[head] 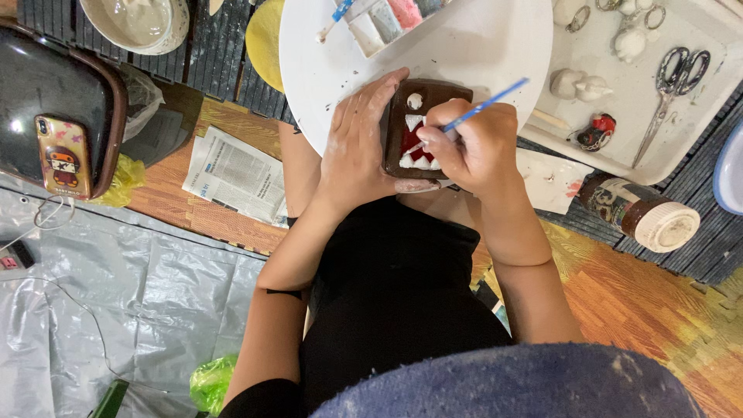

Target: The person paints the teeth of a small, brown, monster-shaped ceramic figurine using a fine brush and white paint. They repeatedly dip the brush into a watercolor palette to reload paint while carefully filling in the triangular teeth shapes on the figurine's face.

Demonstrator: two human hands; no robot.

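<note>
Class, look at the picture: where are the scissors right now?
The scissors lie at the upper right of the head view, in the white tray, right of the small white figurines.

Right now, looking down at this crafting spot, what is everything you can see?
Brown plaster figure: one, brown with red mouth and white teeth, at the round board's near edge.
Paintbrush: one, blue handle, tip on the figure.
Round board: one, white, top centre.
Paint palette: one, white, on the board.
Tray: one, white, top right.
Scissors: one, metal, in the tray.
White figurines: a few, in the tray.
Paint jar: one, brown with white lid, lying right.
Newspaper: one, left on the floor.
Phone: one, patterned case, far left.
Bowl: one, white, top left.
Left hand: grip on the figure.
Right hand: grip on the paintbrush.
</note>
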